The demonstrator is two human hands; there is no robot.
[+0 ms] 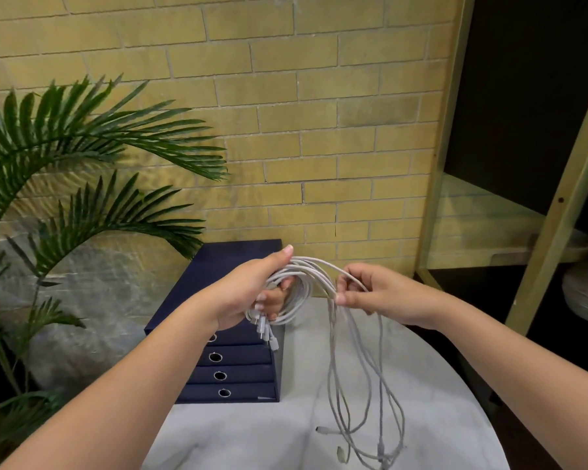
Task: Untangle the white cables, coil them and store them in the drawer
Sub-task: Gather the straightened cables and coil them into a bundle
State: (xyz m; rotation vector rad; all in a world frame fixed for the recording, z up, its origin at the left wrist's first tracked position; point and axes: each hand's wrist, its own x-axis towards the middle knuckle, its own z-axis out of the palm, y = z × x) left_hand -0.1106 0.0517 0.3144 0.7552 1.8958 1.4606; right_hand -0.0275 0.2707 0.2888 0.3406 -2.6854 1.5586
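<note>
My left hand (248, 290) grips a coil of white cables (302, 290), with several plug ends hanging below the fingers. My right hand (381, 293) pinches the loose strands just right of the coil. From that pinch the cables' free lengths (357, 385) hang down to the table, their ends lying near its front. Behind and below my left hand stands a dark blue drawer unit (235, 368); all its drawers with ring pulls look closed.
A round white marble-look table (438, 385) carries the drawer unit at its back left. A palm plant (65, 147) fills the left side. A yellow brick wall is behind. At the right stands a green shelf frame (557, 215) with stacked white plates (584, 293).
</note>
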